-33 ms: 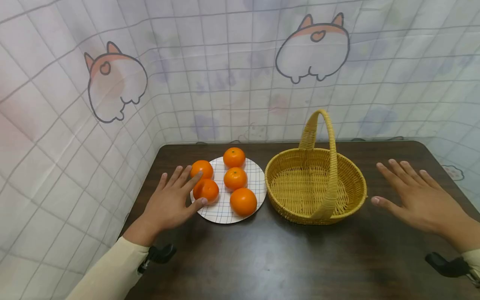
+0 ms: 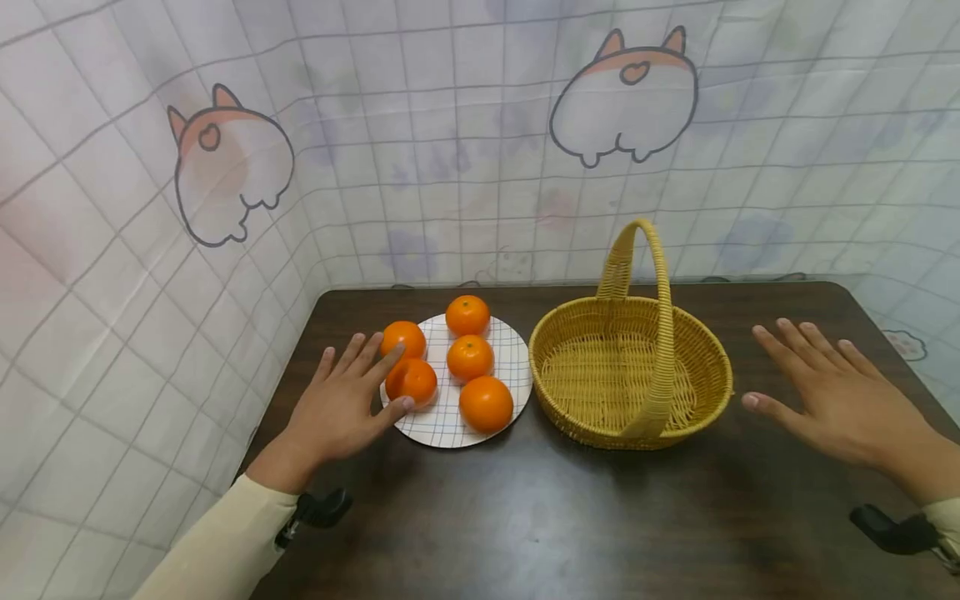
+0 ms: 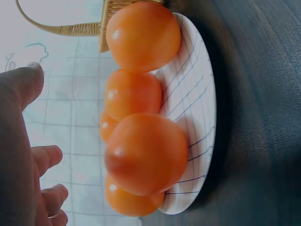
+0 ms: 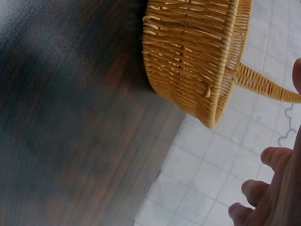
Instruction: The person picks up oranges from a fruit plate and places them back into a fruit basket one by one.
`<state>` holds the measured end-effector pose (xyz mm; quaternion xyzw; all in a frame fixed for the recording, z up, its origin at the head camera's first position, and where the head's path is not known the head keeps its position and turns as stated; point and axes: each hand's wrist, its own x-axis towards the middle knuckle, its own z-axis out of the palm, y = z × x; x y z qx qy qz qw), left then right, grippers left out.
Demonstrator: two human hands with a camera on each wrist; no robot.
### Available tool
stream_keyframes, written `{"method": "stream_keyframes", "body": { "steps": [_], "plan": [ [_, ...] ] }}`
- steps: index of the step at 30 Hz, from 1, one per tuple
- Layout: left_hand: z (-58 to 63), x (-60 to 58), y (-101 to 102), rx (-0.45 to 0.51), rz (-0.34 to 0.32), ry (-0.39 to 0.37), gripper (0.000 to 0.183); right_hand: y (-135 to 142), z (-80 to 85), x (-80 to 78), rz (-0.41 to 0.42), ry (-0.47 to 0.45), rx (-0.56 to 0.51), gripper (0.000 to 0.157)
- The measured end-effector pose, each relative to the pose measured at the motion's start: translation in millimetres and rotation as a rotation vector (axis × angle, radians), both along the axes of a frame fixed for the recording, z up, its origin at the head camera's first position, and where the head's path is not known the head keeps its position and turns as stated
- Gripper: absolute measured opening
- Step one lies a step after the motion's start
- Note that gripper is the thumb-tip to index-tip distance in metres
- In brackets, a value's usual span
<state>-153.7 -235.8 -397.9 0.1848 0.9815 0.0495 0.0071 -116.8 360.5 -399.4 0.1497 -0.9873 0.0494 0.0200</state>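
My left hand (image 2: 341, 408) is held above the left rim of a round white plate (image 2: 512, 346) with a blue grid pattern. Its fingers are spread and hold nothing. Several oranges (image 2: 470, 358) lie on the plate; the left wrist view shows the nearest orange (image 3: 146, 154) below the hand, apart from it. A yellow wicker basket (image 2: 555, 408) with a tall arched handle stands right of the plate, nothing inside. To the basket's right, my right hand (image 2: 843, 400) hovers with fingers extended, holding nothing. In the right wrist view the basket (image 4: 188, 52) is clear of the fingers.
Everything stands on a dark wooden table (image 2: 517, 525). Behind it and along the left side hangs a white checked cloth (image 2: 480, 167) printed with cartoon animals. A dark strap piece (image 2: 322, 508) sits at the left wrist, and a similar one (image 2: 892, 532) at the right.
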Motion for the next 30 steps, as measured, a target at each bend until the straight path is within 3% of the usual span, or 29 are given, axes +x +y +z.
{"method": "stream_keyframes", "body": {
  "steps": [16,30],
  "plan": [
    [-12.7,-9.3,4.0,0.073,-0.02,0.047,0.073,1.2,-8.8,-7.4,-0.088,-0.12,-0.058,0.082],
    [-17.9,-10.2,7.8,0.103,-0.006,0.032,0.074,-9.6,-25.7,-13.1,-0.082,-0.148,-0.17,0.063]
  ]
}}
